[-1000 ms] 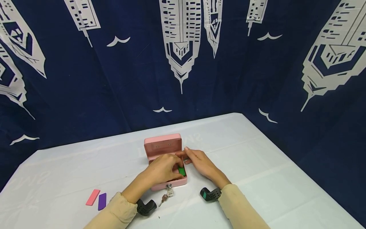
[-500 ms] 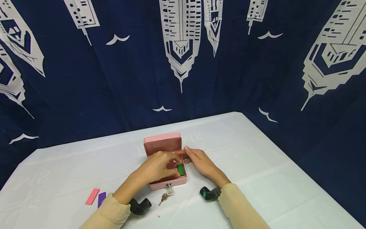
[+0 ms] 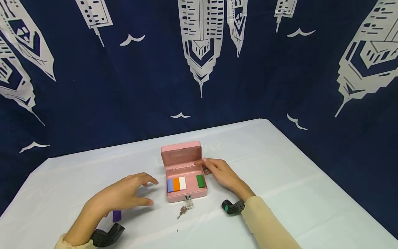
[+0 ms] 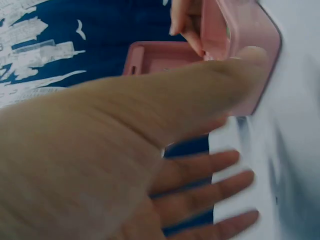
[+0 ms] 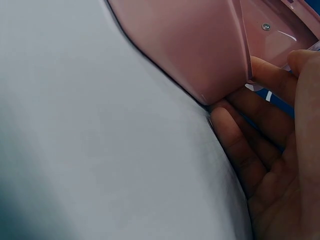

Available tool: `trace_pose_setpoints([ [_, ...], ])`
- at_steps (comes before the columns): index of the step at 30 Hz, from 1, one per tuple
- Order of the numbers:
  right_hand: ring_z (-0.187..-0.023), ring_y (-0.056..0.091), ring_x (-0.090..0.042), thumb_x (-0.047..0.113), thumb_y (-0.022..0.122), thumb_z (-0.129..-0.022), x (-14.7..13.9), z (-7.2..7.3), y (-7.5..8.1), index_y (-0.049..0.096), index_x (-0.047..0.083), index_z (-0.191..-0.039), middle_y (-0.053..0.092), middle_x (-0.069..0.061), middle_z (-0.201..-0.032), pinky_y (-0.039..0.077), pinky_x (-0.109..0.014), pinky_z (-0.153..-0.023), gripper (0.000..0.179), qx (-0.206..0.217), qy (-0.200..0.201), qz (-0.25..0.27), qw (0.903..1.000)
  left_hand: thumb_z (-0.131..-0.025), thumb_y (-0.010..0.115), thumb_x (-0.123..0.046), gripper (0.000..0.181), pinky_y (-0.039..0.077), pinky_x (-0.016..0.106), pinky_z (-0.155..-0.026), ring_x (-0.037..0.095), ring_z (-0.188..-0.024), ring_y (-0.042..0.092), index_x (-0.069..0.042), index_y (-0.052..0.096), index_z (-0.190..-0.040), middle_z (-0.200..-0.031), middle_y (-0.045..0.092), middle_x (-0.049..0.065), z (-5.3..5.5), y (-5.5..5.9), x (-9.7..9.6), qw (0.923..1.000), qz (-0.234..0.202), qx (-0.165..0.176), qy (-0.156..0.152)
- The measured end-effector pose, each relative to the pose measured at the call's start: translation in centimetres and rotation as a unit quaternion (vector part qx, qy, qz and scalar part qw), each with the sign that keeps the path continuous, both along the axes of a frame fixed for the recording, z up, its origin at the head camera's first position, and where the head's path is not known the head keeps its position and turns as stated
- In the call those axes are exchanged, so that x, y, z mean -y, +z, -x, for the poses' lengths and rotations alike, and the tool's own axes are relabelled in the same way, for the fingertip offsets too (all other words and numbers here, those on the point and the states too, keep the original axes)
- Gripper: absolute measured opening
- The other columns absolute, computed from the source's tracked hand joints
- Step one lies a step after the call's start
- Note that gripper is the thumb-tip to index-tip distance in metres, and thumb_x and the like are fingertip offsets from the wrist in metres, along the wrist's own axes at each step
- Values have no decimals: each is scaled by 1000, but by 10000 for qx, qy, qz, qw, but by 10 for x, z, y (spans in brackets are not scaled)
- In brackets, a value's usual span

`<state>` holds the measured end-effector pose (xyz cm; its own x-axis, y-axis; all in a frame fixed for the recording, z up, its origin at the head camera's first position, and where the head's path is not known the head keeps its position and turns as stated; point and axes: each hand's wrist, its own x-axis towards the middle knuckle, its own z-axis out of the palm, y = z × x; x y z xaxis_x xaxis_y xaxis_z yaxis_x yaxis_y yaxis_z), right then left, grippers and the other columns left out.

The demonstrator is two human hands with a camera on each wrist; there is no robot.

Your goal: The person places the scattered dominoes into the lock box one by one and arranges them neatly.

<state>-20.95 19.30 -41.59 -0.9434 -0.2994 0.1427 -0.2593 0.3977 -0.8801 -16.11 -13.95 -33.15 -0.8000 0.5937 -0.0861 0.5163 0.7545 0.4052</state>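
A pink cash box (image 3: 186, 199) stands on the table with its lid (image 3: 181, 155) raised. Inside, blue (image 3: 170, 185), orange (image 3: 176, 184) and white (image 3: 182, 183) flat blocks lie side by side at the left; a green block (image 3: 200, 181) lies at the right wall. To the left of the box, my left hand (image 3: 124, 193) hovers with spread fingers and holds nothing. My right hand (image 3: 220, 173) holds the box's back right corner, the index finger over the rim and the other fingers outside. Partly hidden beneath my left hand are a purple block (image 3: 116, 216) and a pink one (image 3: 106, 215).
A key (image 3: 181, 211) with a small clear tag hangs from the lock at the box's front and lies on the white table (image 3: 264, 155). Behind the table hangs a dark blue cloth (image 3: 140, 86) with white building prints.
My left hand has let go of the green block inside the box and moved out to the left, uncovering the other blocks. My right hand stays at the box's corner.
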Motion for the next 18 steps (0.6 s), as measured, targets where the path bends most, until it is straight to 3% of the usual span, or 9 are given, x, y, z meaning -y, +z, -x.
trace_pose_setpoints([
  [4, -116, 67, -21, 41, 40, -112, -2, 2, 1, 72, 14, -131, 70, -7, -132, 57, -33, -94, 46, -57, 3, -24, 10000, -76, 92, -30, 56, 51, 50, -98, 23, -110, 62, -16, 68, -124, -121, 63, -2, 4, -5, 7, 9970, 286, 707, 112],
  [8, -112, 68, -20, 42, 40, -112, -1, 2, 0, 73, 15, -130, 70, -8, -133, 58, -34, -93, 46, -98, -8, -62, 9999, -69, 95, -21, 58, 51, 48, -98, 22, -110, 60, -19, 67, -119, -117, 57, -5, 5, -6, 13, 9936, 505, 1008, 82],
  [10, -109, 69, -18, 41, 39, -112, 0, 2, 0, 73, 16, -130, 70, -7, -133, 57, -35, -93, 46, -125, -37, -114, 9999, -66, 97, -18, 59, 51, 47, -96, 21, -108, 58, -21, 66, -117, -115, 57, -5, 7, -4, 18, 9918, 662, 1069, 227],
  [14, -104, 69, -15, 41, 39, -112, 1, 3, 2, 73, 17, -130, 70, -6, -134, 57, -36, -93, 46, -133, -58, -194, 9997, -62, 98, -12, 59, 51, 41, -80, 20, -94, 53, -21, 60, -106, -106, 55, 0, 11, -2, 29, 9823, 988, 1394, 762],
  [18, -109, 69, -17, 42, 40, -112, 2, 3, 1, 73, 16, -130, 70, -7, -134, 57, -35, -94, 46, -90, -64, -154, 9998, -59, 98, 0, 63, 51, 35, -61, 22, -71, 55, -18, 54, -100, -100, 50, 6, 12, -6, 32, 9729, 831, 1836, 1134],
])
